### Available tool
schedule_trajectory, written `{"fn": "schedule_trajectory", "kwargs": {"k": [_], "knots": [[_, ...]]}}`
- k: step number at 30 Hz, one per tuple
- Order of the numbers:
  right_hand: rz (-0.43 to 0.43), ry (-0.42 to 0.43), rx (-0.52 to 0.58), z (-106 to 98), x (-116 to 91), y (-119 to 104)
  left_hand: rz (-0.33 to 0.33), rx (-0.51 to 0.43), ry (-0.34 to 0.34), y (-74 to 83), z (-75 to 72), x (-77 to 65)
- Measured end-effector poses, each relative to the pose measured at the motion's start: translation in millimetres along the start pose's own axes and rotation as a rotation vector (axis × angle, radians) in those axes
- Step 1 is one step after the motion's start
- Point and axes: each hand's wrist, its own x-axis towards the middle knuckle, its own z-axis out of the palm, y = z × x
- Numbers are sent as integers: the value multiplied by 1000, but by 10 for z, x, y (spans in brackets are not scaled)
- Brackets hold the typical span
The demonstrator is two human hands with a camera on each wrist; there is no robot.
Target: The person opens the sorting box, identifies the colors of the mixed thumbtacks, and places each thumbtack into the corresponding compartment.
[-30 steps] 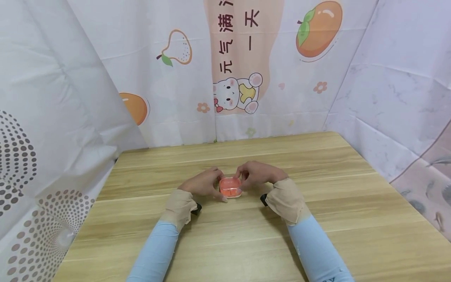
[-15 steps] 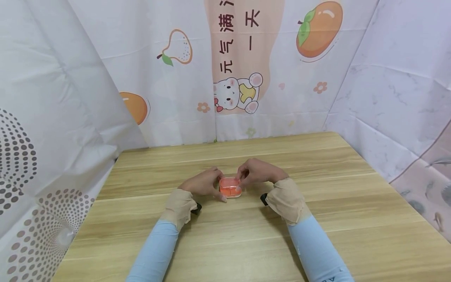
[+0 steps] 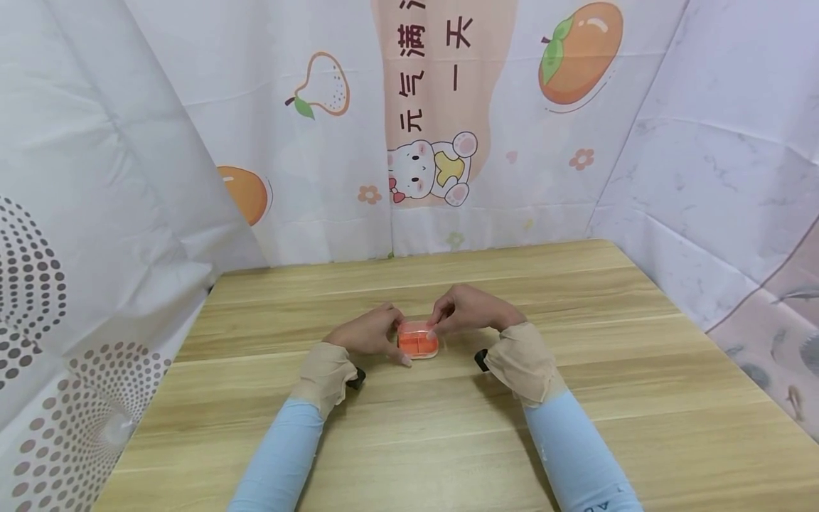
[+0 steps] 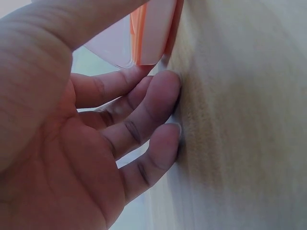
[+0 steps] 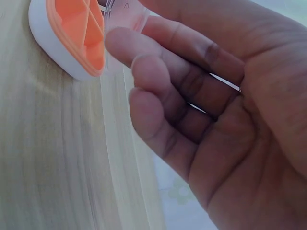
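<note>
A small pill box with orange compartments and a white base rests on the table. My left hand holds its left side, thumb at the near side and fingers at the far side. In the left wrist view the other fingertips touch the wood beside the box. My right hand pinches the edge of the clear lid, which stands tilted up from the box. Dividers between the orange compartments show in the right wrist view; the thumb's tip is out of that frame.
The wood-grain table extends around both hands. Printed curtains hang along its back and sides. A black wrist-camera piece sits under the left wrist, and another black piece by the right wrist.
The right hand has risen slightly and moved away from me, tilting the clear lid up and uncovering the orange compartments. The left hand has stayed on the pill box.
</note>
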Motion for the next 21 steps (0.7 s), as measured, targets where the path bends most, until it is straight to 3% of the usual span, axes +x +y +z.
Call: {"fn": "schedule_trajectory", "kwargs": {"k": [21], "knots": [[-28, 56, 84, -36, -7, 84, -4, -41, 8, -8, -13, -2]]}}
